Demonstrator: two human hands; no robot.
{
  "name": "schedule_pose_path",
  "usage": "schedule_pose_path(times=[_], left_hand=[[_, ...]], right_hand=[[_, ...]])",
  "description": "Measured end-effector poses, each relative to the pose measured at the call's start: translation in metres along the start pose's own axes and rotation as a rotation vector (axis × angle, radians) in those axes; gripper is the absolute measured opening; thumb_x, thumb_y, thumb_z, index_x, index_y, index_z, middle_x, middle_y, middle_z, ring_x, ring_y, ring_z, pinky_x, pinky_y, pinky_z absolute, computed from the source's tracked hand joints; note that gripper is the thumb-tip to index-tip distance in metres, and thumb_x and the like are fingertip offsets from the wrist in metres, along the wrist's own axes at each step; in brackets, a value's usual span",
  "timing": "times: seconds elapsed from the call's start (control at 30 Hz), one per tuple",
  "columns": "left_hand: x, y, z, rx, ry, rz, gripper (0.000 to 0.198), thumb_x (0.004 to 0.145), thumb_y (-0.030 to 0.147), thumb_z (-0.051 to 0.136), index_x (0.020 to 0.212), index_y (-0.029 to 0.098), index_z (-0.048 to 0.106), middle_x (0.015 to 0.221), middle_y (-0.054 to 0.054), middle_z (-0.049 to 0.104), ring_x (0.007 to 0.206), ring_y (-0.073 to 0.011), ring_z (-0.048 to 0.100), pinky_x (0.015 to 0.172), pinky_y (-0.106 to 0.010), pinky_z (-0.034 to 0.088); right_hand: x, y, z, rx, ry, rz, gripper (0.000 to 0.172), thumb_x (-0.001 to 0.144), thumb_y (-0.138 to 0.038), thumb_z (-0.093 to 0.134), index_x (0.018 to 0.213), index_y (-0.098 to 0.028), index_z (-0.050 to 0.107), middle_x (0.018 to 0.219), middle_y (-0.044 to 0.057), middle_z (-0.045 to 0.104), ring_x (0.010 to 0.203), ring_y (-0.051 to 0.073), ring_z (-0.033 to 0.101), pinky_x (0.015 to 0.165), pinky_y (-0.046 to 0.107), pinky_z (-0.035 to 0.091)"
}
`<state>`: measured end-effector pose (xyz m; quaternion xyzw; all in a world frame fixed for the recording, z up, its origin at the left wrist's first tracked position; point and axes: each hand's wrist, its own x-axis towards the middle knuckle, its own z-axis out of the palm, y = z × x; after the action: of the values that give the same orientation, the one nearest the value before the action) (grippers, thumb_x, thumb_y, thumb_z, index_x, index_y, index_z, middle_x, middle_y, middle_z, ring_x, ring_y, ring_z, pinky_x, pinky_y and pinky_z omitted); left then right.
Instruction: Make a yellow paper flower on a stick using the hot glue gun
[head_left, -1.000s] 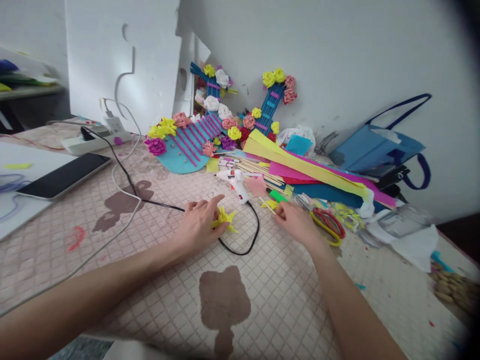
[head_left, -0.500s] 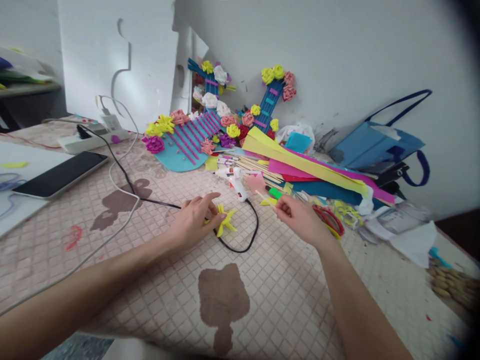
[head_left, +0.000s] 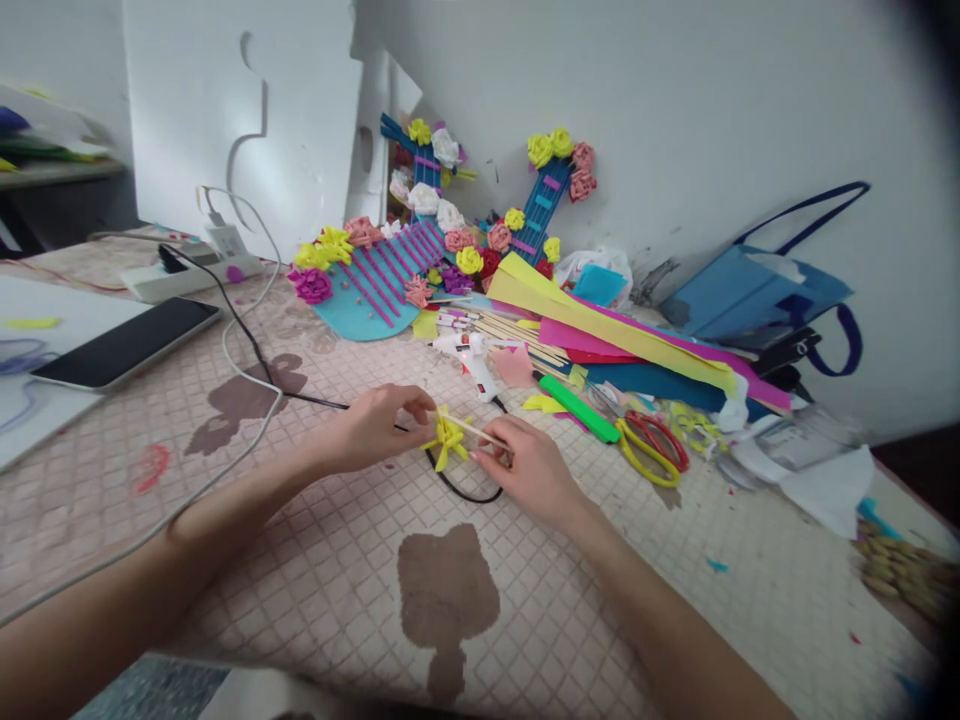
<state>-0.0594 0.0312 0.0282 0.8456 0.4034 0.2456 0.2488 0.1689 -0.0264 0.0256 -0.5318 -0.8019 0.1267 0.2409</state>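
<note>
A small yellow paper flower (head_left: 450, 442) is between my two hands, above the tiled table. My left hand (head_left: 382, 428) has its fingers curled at the flower's left edge, thumb and fingertips on a petal. In my right hand (head_left: 525, 465) a thin wooden stick (head_left: 469, 428) is pinched, its far end lying over the top of the flower. Behind them a white glue gun (head_left: 474, 365) rests on the table, its black cord looping beneath the flower.
Right of my hands lie a green cutter (head_left: 579, 408), scissors (head_left: 651, 450) and coloured paper strips (head_left: 615, 330). Flower-decorated guitar shapes (head_left: 375, 285) are at the back. A phone (head_left: 131, 340), a power strip (head_left: 176, 275) and cables occupy the left. A blue bag (head_left: 757, 290) sits back right.
My right hand has moved left with the stick, from beside the green cutter to the flower, uncovering the cutter and scissors. My left hand has shifted slightly left.
</note>
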Motion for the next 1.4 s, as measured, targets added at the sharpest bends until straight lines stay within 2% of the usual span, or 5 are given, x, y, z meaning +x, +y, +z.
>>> schedule_pose_path(times=[0.23, 0.37, 0.47, 0.73, 1.4], left_hand=[[-0.003, 0.002, 0.014, -0.029, -0.014, 0.038, 0.017, 0.078, 0.026, 0.059, 0.093, 0.019, 0.06, 0.081, -0.002, 0.068, 0.074, -0.016, 0.064, 0.067, -0.028, 0.049], [-0.005, 0.003, 0.019, 0.002, 0.006, 0.06, 0.021, 0.078, 0.024, 0.06, 0.099, 0.019, 0.058, 0.082, -0.002, 0.068, 0.077, -0.0173, 0.063, 0.069, -0.029, 0.048], [-0.006, 0.003, 0.015, 0.048, 0.025, 0.107, 0.029, 0.077, 0.029, 0.064, 0.104, 0.02, 0.056, 0.087, -0.002, 0.067, 0.085, -0.0201, 0.061, 0.077, -0.034, 0.047], [-0.011, 0.007, 0.004, 0.151, 0.035, 0.289, 0.046, 0.071, 0.02, 0.07, 0.113, 0.02, 0.051, 0.11, -0.006, 0.057, 0.107, -0.024, 0.049, 0.092, -0.038, 0.041], [-0.023, 0.019, 0.022, 0.482, 0.103, 0.449, 0.007, 0.088, 0.021, 0.051, 0.093, 0.018, 0.055, 0.094, -0.004, 0.062, 0.097, -0.021, 0.051, 0.092, -0.042, 0.03]], right_hand=[[0.0, 0.008, 0.006, -0.147, -0.05, -0.027, 0.008, 0.084, -0.016, 0.051, 0.083, -0.022, 0.057, 0.087, 0.002, 0.063, 0.077, 0.016, 0.059, 0.063, 0.026, 0.041], [0.001, 0.013, -0.002, -0.159, -0.041, -0.052, 0.012, 0.088, -0.023, 0.051, 0.098, -0.022, 0.057, 0.095, 0.004, 0.065, 0.081, 0.018, 0.062, 0.063, 0.027, 0.042], [0.0, 0.011, -0.01, -0.099, -0.04, -0.105, 0.018, 0.093, -0.028, 0.043, 0.108, -0.023, 0.053, 0.101, 0.004, 0.065, 0.083, 0.016, 0.063, 0.066, 0.027, 0.044], [-0.004, 0.003, -0.015, -0.167, -0.112, -0.218, 0.018, 0.096, -0.025, 0.037, 0.096, -0.02, 0.055, 0.094, 0.004, 0.062, 0.082, 0.016, 0.06, 0.069, 0.027, 0.045], [-0.013, -0.002, 0.0, -0.209, -0.108, -0.204, 0.011, 0.093, -0.02, 0.043, 0.091, -0.018, 0.054, 0.092, 0.005, 0.058, 0.08, 0.017, 0.057, 0.066, 0.028, 0.046]])
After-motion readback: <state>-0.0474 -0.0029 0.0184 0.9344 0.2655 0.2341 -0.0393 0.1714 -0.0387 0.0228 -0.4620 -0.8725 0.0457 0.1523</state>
